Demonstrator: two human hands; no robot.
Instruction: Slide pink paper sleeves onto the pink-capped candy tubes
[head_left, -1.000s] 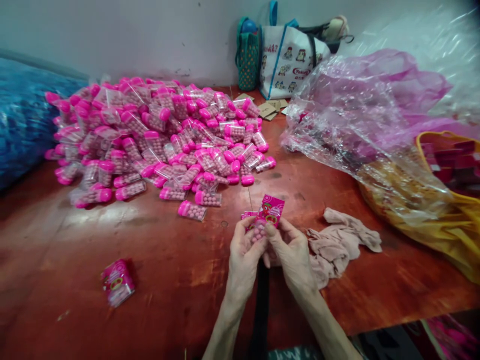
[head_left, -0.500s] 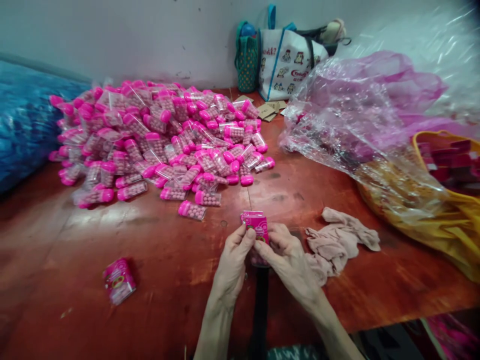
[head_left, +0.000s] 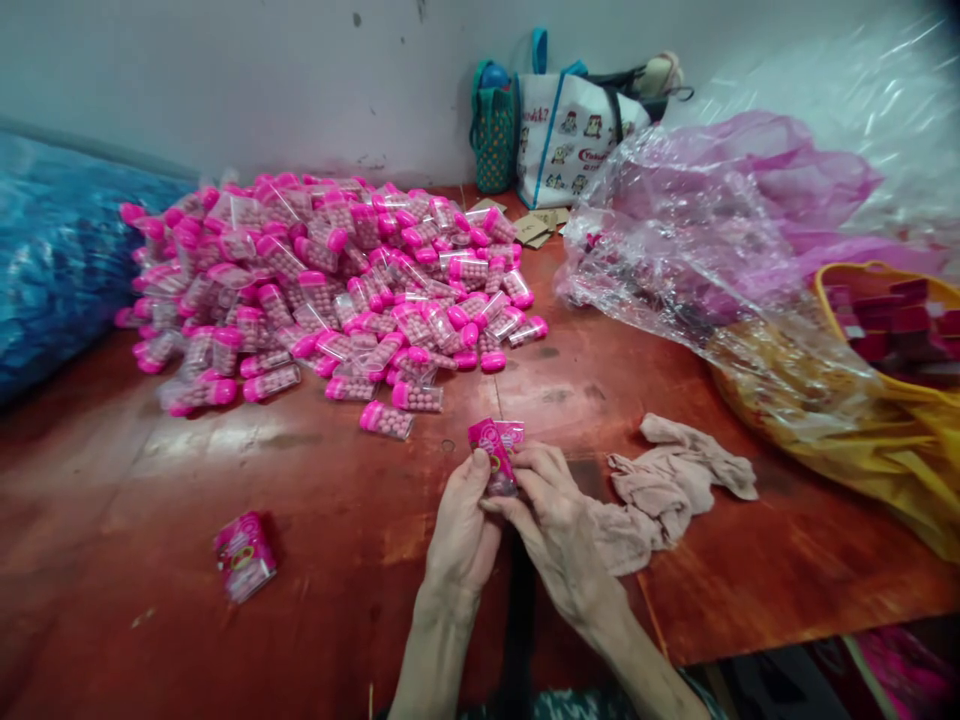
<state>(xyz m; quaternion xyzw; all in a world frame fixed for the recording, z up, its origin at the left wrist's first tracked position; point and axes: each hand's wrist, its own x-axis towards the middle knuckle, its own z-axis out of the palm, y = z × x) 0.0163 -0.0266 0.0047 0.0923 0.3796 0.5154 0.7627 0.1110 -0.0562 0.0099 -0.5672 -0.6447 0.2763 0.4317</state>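
Note:
My left hand (head_left: pixel 463 515) and my right hand (head_left: pixel 553 525) meet at the front middle of the table, both closed on a small pink printed candy pack (head_left: pixel 490 447). Its top leans left between my thumbs and fingers, and my fingers cover part of it. Behind it, a second pink printed edge shows; whether it belongs to the same pack I cannot tell. A similar pink pack (head_left: pixel 245 555) with a clear lower part lies to the left. Beyond my hands is a big heap of clear candy bottles (head_left: pixel 322 280) with bright pink caps and pale pink balls inside.
Beside my right hand lies a crumpled beige cloth (head_left: pixel 667 490). Clear and pink plastic film (head_left: pixel 697 230) drapes over a yellow basket (head_left: pixel 885 380) holding dark pink pieces. A blue plastic bag (head_left: pixel 60 250) stands left; a white tote (head_left: pixel 574 135) and cardboard pieces (head_left: pixel 536 228) are at the back.
The pack in my hands has tilted to the left, and a second printed edge shows behind it. My right hand has shifted slightly left. The view has turned a little.

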